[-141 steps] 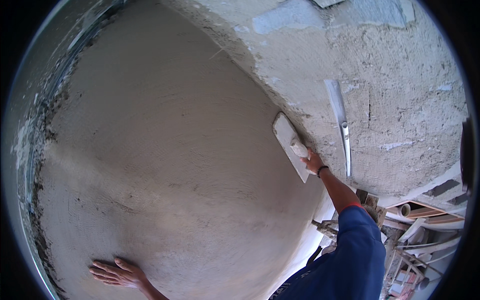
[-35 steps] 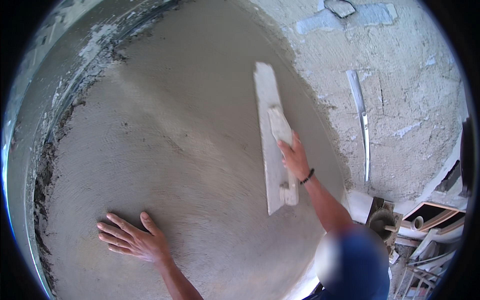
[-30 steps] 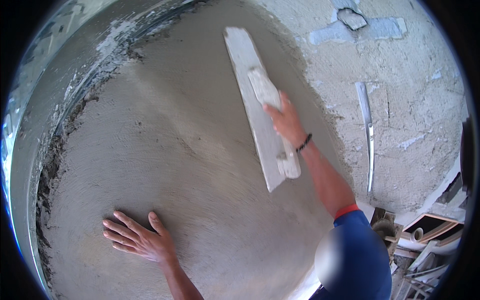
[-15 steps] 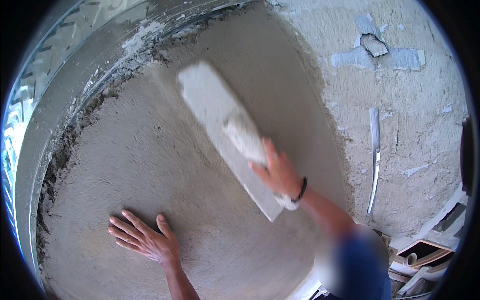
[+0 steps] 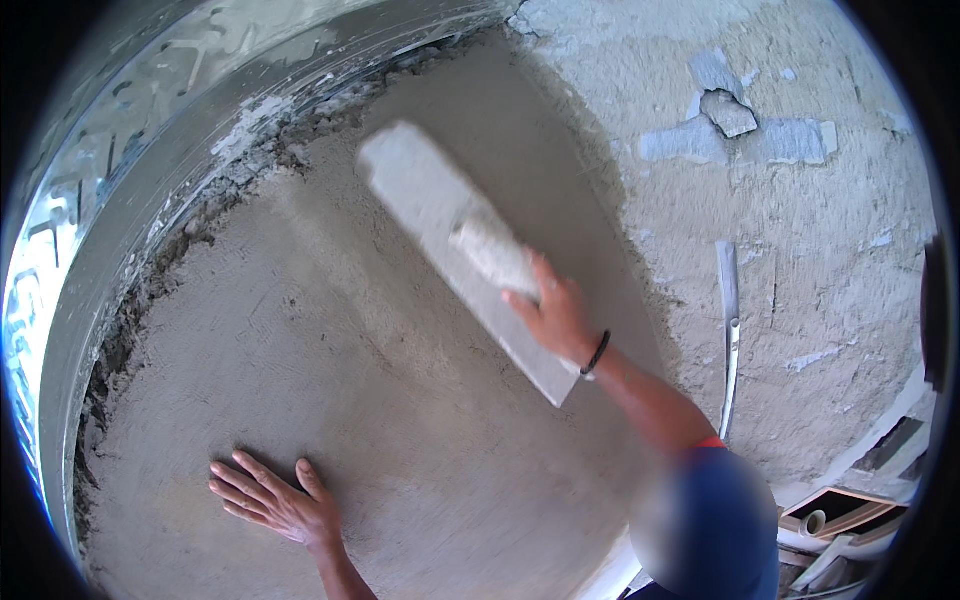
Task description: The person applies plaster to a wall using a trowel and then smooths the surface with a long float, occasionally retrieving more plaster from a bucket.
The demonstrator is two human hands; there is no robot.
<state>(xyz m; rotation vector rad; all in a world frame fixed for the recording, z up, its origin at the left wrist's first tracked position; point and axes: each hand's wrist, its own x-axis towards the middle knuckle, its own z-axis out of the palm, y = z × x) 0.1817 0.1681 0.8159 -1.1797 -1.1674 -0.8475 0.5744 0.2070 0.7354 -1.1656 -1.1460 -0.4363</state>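
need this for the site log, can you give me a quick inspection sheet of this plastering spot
surface: smooth grey plaster covers the left and middle of the wall; rough older wall with pale patches and a small hole lies to the right.
job's things: a long flat trowel lies angled against the plaster.
clutter: wooden pieces and a pipe end at lower right.
hands: right hand grips the trowel handle, a dark band on the wrist; left hand is pressed flat on the plaster, fingers spread.
cables: a pale conduit strip runs down the rough wall; no loose cables seen.
surroundings: a metal frame with crumbly mortar along its edge borders the plaster at upper left.
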